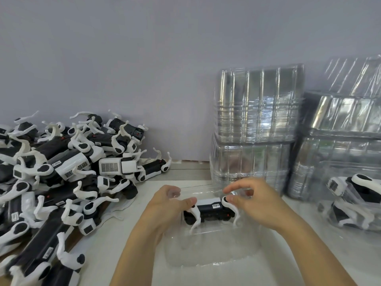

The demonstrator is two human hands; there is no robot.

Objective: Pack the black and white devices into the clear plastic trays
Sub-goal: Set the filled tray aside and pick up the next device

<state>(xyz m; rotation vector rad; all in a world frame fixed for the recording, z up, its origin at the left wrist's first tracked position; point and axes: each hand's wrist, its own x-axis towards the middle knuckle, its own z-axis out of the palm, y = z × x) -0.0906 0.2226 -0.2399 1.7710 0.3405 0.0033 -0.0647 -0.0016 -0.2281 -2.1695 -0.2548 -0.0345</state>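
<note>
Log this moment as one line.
step: seating device in clear tray | left hand: on tray edge | right hand: at device end | pile: unpacked

Operator's body, head view: two bare forearms and hands only.

Left hand (165,205) and right hand (253,203) were both ungloved; no rings, watch, wristband or tape were visible on either. Both forearms were bare up to the lower frame edge, with no sleeve or cuff in view. Fingernails appeared short and unpainted where they could be seen, on the left thumb and the right fingertips; motion blur softened the right fingers. Nothing else of the person showed.
</note>
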